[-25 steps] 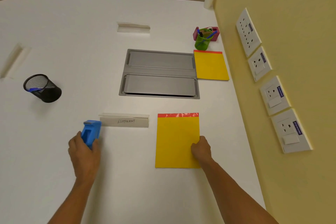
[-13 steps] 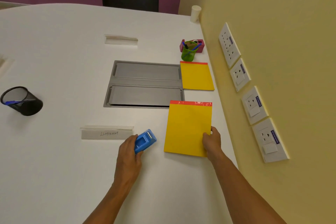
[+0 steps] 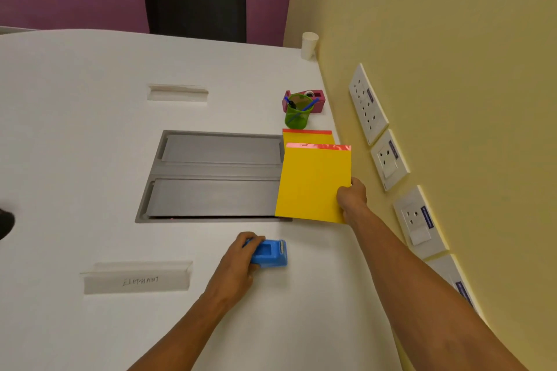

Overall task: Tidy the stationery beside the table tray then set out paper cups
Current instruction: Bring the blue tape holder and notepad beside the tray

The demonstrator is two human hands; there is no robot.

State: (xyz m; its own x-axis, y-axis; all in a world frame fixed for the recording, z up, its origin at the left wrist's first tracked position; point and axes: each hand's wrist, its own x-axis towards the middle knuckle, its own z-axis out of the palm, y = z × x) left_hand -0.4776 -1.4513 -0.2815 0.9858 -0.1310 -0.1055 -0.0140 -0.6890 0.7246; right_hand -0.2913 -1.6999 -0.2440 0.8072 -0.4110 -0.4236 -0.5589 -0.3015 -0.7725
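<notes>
A yellow pad (image 3: pixel 313 184) sits gripped at its near right corner by the right hand (image 3: pixel 351 197), overlapping a second yellow pad (image 3: pixel 307 137) and the right edge of the recessed tray (image 3: pixel 217 176). The left hand (image 3: pixel 238 265) clasps a blue tape dispenser (image 3: pixel 269 253) on the white table (image 3: pixel 90 159), near the tray. Both items have moved farther and rightward from half a second ago. A paper cup (image 3: pixel 309 45) stands at the far wall.
</notes>
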